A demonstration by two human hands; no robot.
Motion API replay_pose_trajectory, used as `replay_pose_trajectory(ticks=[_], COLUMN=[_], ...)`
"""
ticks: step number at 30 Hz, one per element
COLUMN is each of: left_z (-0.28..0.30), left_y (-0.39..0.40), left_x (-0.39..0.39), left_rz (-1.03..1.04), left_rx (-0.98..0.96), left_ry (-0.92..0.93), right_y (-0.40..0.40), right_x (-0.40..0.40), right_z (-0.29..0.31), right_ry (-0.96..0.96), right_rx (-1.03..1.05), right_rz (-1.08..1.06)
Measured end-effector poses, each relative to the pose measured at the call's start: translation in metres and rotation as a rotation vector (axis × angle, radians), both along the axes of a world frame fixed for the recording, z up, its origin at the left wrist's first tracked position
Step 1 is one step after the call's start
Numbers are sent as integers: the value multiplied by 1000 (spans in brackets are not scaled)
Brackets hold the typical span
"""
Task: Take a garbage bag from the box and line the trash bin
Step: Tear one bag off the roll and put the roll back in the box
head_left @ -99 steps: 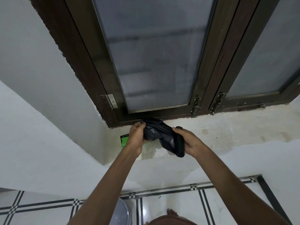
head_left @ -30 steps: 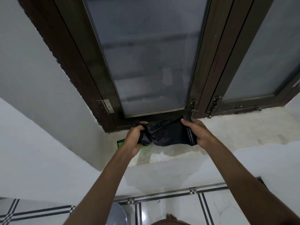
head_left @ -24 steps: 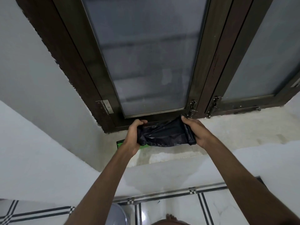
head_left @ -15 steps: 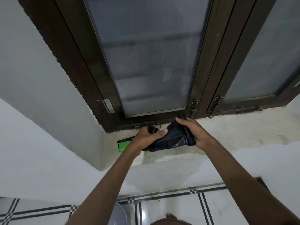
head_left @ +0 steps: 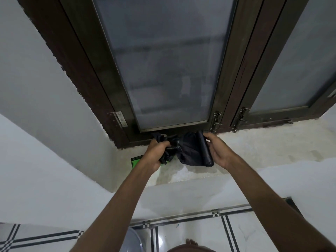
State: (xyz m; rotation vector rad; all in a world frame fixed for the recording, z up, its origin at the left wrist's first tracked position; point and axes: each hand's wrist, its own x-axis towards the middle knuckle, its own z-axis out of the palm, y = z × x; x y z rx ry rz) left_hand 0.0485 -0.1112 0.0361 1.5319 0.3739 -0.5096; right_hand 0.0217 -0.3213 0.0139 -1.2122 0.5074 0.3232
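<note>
A: Where's the garbage bag [head_left: 189,151]?
B: Above the window sill's [head_left: 254,151] left end: left hand [head_left: 156,153] clenches its bunched end, right hand [head_left: 218,151] grips the roll [head_left: 205,148].
A: The box [head_left: 135,160]?
B: Green, under the left wrist.

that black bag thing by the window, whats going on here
A person stands at a window sill, working a roll of black garbage bags with both hands. The right hand holds the rolled part, while the left hand grips a bunched loose end, apparently pulling one bag free. A green box lies on the sill, partly hidden behind the left hand. Down on the tiled floor, the rim of a gray bin shows, with no liner visible yet.
</note>
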Motion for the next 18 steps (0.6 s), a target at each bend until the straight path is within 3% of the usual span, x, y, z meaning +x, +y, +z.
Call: replay_pose_trajectory(ticks=[4, 7, 14, 18], left_z=[10, 9, -6, -10], left_y=[-6, -4, -3, -3], left_x=[-4, 0, 1, 2], left_rz=[64, -19, -228, -193], left_rx=[-199, -252, 190, 236], left_ry=[63, 63, -50, -49], right_y=[3, 4, 3, 4], right_x=[-1, 1, 1, 2], right_z=[1, 1, 12, 13], right_ry=[-96, -135, -64, -23], right_rx=[-111, -95, -104, -54], right_rz=[89, 60, 63, 41])
